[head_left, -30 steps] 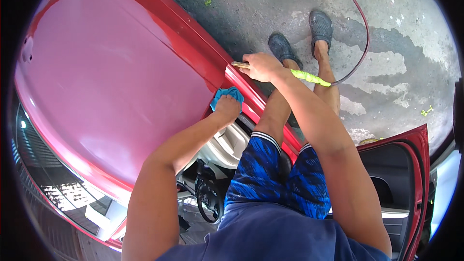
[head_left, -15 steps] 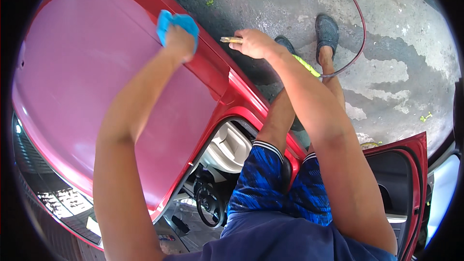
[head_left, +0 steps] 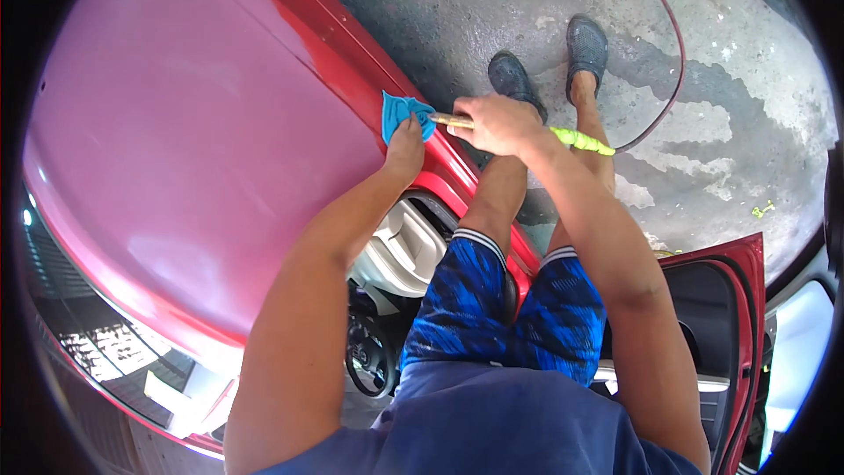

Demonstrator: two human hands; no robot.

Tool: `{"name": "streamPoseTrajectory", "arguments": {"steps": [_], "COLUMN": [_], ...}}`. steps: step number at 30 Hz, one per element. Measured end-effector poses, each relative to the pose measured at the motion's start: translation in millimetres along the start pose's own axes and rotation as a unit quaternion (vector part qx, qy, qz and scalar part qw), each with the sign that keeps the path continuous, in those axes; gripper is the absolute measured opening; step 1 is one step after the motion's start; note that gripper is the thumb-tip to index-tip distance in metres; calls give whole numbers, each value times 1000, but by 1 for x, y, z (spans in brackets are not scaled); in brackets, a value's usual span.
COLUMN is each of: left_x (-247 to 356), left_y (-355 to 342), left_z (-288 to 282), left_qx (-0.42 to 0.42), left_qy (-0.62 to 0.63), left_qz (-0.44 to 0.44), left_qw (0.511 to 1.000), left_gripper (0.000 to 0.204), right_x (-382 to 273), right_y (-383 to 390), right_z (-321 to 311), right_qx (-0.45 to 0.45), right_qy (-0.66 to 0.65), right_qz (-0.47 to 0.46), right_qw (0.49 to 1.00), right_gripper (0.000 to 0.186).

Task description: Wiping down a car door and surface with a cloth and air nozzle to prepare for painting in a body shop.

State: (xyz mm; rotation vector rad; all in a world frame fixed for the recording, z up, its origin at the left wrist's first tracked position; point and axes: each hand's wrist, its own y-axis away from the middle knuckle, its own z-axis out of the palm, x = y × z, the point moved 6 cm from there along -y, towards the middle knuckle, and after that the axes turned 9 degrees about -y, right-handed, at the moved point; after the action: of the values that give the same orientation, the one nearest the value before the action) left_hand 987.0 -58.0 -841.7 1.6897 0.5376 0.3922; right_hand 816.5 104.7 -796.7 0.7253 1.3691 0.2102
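Observation:
At the near side edge of the red car's roof (head_left: 202,123), my left hand (head_left: 406,148) grips a crumpled blue cloth (head_left: 397,114). The middle of the roof is dull pink, with glossy red along its border. My right hand (head_left: 499,126) is closed around a slim brass-coloured air blow gun (head_left: 453,120), its tip pointing left at the cloth and right beside it. Most of the gun's body is hidden by my fingers. Behind that hand runs a dark red hose (head_left: 679,62) with a yellow-green wrapped end (head_left: 580,139).
Below the roof edge, the doorway shows a beige seat (head_left: 404,255) and a black steering wheel (head_left: 369,354). An open red door (head_left: 747,273) stands to my right. The hose curves over the stained concrete floor (head_left: 703,149) near my dark clogs (head_left: 586,46).
My left hand has brought the cloth right and nearer along the roof edge. My right hand has shifted slightly right and nearer, so the gun's tip now meets the cloth.

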Motion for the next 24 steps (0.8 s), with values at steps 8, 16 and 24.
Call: {"name": "streamPoseTrajectory", "arguments": {"steps": [8,16,24], "left_x": [-19,-23,13], "left_y": [175,378,537], "left_z": [-52,-76,-87], "left_qx": [27,64,72], "left_qy": [69,136,298], "left_qz": [9,-102,-513], "left_qw": [997,983,801], "left_gripper": [47,48,44], "right_x": [-101,-197,-297], "right_y": [91,151,212], "right_z": [26,19,23], "right_qx": [-1,-34,-60], "right_qy": [69,176,220], "right_qz": [-46,-112,-199], "right_qw": [997,977,953], "right_gripper": [33,30,29]}}
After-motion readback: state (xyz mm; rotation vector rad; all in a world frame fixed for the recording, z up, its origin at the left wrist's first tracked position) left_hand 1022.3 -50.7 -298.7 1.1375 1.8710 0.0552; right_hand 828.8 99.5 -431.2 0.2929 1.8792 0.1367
